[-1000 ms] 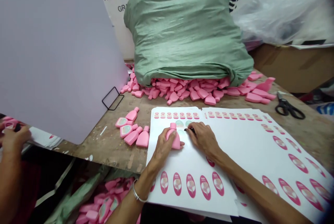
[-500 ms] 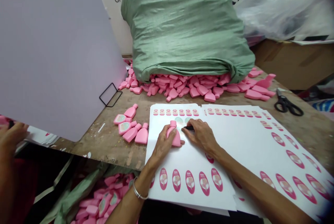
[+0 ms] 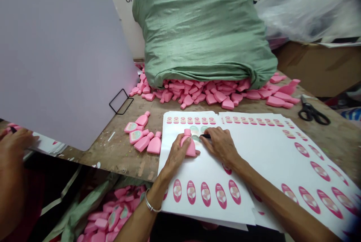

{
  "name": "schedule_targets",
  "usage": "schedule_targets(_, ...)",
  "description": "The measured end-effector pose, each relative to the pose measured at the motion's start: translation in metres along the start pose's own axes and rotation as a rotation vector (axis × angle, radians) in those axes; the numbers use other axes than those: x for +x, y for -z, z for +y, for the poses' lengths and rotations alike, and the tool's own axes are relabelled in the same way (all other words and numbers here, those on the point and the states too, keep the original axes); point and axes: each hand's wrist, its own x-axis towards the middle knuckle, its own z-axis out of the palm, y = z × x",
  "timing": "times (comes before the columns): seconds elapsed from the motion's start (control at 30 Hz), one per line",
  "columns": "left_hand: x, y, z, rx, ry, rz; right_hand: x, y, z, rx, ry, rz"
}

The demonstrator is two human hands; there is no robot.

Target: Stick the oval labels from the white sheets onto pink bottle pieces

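My left hand (image 3: 177, 153) holds a pink bottle-shaped piece (image 3: 190, 147) upright over the left sticker sheet (image 3: 194, 167). Just to its right, my right hand (image 3: 221, 142) grips a thin black tool (image 3: 205, 136), its fingers pinched together. A pale green round sticker (image 3: 195, 138) lies at the tool's tip, between the hands; whether it is still on the sheet is unclear. Pink oval stickers (image 3: 205, 194) run along the sheet's lower part, small ones along its top. Several pink pieces (image 3: 154, 145) lie left of the sheet, two bearing green labels.
A green sack (image 3: 203, 31) stands behind a heap of pink pieces (image 3: 194, 92). Black scissors (image 3: 312, 114) lie at the right, beyond a second sticker sheet (image 3: 265, 152). A large pale panel (image 3: 62, 54) fills the left, near another person's hand (image 3: 17, 140). Below is an open bag of pink pieces (image 3: 113, 215).
My right hand and the black tool have shifted slightly right. A pale green sticker now shows at the tool's tip. The left hand keeps the pink piece in nearly the same place.
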Motion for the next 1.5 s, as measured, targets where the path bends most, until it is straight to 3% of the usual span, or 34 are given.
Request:
schedule_targets(0.1, -0.001, 0.000, 0.001, -0.021, 0.010, 0.005, 0.000, -0.003, -0.002, 0.122, -0.006, -0.022)
schedule_targets(0.23, 0.000, 0.000, 0.002, -0.048, 0.008, 0.012, 0.002, -0.006, -0.003, 0.437, -0.222, 0.002)
schedule_targets(0.4, -0.003, -0.002, 0.008, -0.118, 0.022, 0.018, 0.007, 0.017, -0.004, 0.763, -0.433, 0.066)
schedule_targets(0.53, -0.009, -0.005, 0.018, -0.299, 0.028, 0.074, 0.006, 0.043, -0.019, 0.803, -0.402, 0.021)
schedule_targets(0.7, -0.021, -0.012, 0.036, -0.412, 0.077, 0.058, 0.000, 0.055, -0.047, 0.835, -0.330, -0.052)
schedule_targets(0.87, -0.030, -0.016, 0.045, -0.448, 0.045, 0.006, 0.000, 0.059, -0.062, 0.837, -0.272, -0.045)
schedule_targets(1.27, -0.032, -0.014, 0.045, -0.457, 0.035, 0.005, -0.001, 0.061, -0.070, 0.769, -0.223, 0.001)
schedule_targets(1.5, -0.035, -0.012, 0.043, -0.410, -0.043, -0.056, -0.001, 0.055, -0.069, 0.536, -0.101, 0.090)
